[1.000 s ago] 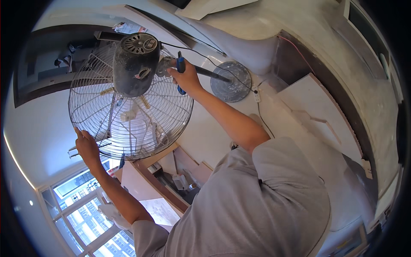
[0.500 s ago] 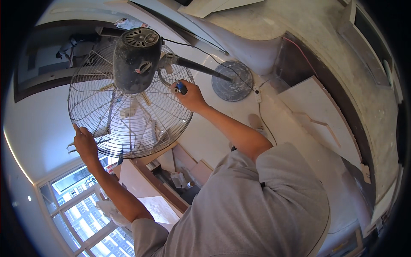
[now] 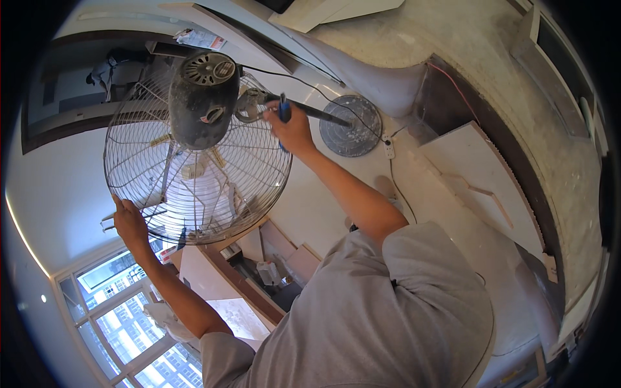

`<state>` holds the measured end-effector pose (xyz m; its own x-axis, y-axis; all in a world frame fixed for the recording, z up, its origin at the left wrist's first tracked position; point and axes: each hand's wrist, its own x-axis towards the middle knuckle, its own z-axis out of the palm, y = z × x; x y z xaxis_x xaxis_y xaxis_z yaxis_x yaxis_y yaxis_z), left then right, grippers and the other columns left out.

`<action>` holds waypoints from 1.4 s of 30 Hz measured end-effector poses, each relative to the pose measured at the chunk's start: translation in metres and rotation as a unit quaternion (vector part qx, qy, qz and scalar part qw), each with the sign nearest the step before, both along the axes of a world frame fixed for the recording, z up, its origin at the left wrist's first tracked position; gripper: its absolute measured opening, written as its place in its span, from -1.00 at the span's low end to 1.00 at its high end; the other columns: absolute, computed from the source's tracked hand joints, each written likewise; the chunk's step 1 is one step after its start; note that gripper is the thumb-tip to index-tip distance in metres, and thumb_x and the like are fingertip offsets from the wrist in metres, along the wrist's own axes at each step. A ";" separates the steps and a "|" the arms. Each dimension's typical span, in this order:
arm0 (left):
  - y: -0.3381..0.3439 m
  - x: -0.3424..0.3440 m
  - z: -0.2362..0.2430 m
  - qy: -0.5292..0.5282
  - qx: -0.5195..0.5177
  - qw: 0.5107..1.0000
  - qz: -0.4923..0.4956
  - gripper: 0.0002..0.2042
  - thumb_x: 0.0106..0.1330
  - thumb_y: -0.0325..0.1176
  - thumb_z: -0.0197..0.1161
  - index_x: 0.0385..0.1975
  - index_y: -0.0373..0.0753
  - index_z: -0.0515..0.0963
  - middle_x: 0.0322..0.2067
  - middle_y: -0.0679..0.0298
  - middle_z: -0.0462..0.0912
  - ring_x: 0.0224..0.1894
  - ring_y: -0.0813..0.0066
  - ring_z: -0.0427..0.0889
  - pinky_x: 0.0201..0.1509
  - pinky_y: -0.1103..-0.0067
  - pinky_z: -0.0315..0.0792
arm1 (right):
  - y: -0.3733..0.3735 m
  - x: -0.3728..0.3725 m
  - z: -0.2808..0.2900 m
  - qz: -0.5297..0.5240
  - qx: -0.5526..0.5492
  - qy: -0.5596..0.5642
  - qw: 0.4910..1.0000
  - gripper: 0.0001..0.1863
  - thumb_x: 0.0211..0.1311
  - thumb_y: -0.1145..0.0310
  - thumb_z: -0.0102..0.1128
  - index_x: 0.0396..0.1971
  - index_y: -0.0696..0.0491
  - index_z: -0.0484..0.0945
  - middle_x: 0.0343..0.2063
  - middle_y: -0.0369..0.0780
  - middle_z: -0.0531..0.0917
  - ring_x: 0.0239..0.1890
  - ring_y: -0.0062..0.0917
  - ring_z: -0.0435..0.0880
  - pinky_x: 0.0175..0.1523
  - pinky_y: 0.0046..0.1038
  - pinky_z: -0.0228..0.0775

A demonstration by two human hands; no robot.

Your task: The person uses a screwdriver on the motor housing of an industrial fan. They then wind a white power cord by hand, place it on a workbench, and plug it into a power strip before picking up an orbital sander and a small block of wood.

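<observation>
A large pedestal fan stands in front of me, its wire guard (image 3: 139, 174) facing away and its dusty black motor housing (image 3: 206, 107) toward me. Round the guard's left rim the fingers of my left hand (image 3: 131, 225) are closed. My right hand (image 3: 295, 131) is beside the bracket (image 3: 249, 105) behind the motor, closed round a slim blue tool with a dark tip (image 3: 284, 108); its exact kind cannot be made out. Whether my right fingertips also touch the bracket is unclear. A slanting black pole (image 3: 310, 111) joins the bracket to the round, dusty base (image 3: 350, 126).
A black cord runs from the motor to a white power strip (image 3: 389, 149) by the base. Pale boards (image 3: 482, 174) lie at the right. Below the fan is an open wooden cabinet (image 3: 262, 284). Another person (image 3: 100, 74) is at far left, beyond a dark-framed opening.
My right hand has shifted rightward and turned, so the blue tool now points upward. The motor housing sits slightly lower in view. My left hand stays on the guard's rim.
</observation>
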<state>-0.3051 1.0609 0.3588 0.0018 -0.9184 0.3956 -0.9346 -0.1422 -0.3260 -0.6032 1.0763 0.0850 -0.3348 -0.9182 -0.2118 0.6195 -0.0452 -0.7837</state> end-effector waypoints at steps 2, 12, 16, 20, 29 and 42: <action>0.003 0.006 -0.002 -0.004 0.006 1.000 0.002 -0.53 0.33 -0.26 -0.19 0.19 -0.35 0.29 -0.50 -0.19 0.51 -0.39 -0.14 0.49 -0.24 0.15 0.34 | -0.026 -0.011 0.002 -0.017 -0.005 0.026 0.999 -0.77 0.03 0.34 0.34 -0.34 0.11 0.56 -0.61 -0.26 0.61 -0.64 -0.63 0.55 -0.48 -0.58 0.39; 0.006 0.001 -0.001 0.002 0.001 1.000 0.010 -0.54 0.38 -0.23 -0.17 0.21 -0.33 0.28 -0.47 -0.15 0.52 -0.36 -0.09 0.52 -0.23 0.17 0.35 | -0.098 -0.025 0.002 -0.017 -0.015 0.104 0.994 -0.77 0.06 0.37 0.30 -0.28 0.13 0.57 -0.58 -0.28 0.62 -0.64 -0.65 0.55 -0.50 -0.59 0.40; 0.005 0.008 -0.002 -0.018 0.005 1.000 0.012 -0.54 0.39 -0.21 -0.18 0.21 -0.32 0.28 -0.46 -0.14 0.53 -0.35 -0.07 0.53 -0.23 0.18 0.35 | -0.093 -0.012 0.005 -0.001 -0.018 0.032 0.999 -0.73 0.07 0.39 0.28 -0.21 0.15 0.54 -0.50 -0.25 0.62 -0.62 -0.63 0.55 -0.49 -0.58 0.43; 0.005 0.001 -0.003 -0.013 -0.004 1.000 0.014 -0.54 0.39 -0.22 -0.18 0.21 -0.34 0.27 -0.44 -0.13 0.54 -0.35 -0.06 0.53 -0.23 0.20 0.35 | -0.099 -0.015 0.002 0.053 -0.011 -0.057 0.997 -0.65 0.08 0.42 0.27 -0.12 0.19 0.49 -0.49 -0.24 0.59 -0.60 -0.64 0.53 -0.51 -0.58 0.42; 0.006 -0.004 -0.002 -0.029 -0.006 1.000 0.007 -0.55 0.39 -0.25 -0.18 0.21 -0.35 0.27 -0.48 -0.11 0.53 -0.38 -0.06 0.52 -0.26 0.20 0.34 | -0.106 -0.033 0.004 0.143 -0.022 -0.103 0.984 -0.64 0.03 0.50 0.22 -0.10 0.18 0.50 -0.55 -0.24 0.58 -0.64 -0.62 0.50 -0.53 -0.56 0.40; 0.001 0.005 -0.003 -0.047 -0.023 0.998 -0.035 -0.55 0.39 -0.27 -0.18 0.22 -0.32 0.27 -0.54 -0.12 0.52 -0.47 -0.04 0.52 -0.34 0.19 0.33 | -0.093 -0.030 0.008 0.124 -0.046 -0.094 0.987 -0.67 0.06 0.46 0.25 -0.12 0.17 0.54 -0.51 -0.31 0.59 -0.62 -0.71 0.45 -0.52 -0.64 0.32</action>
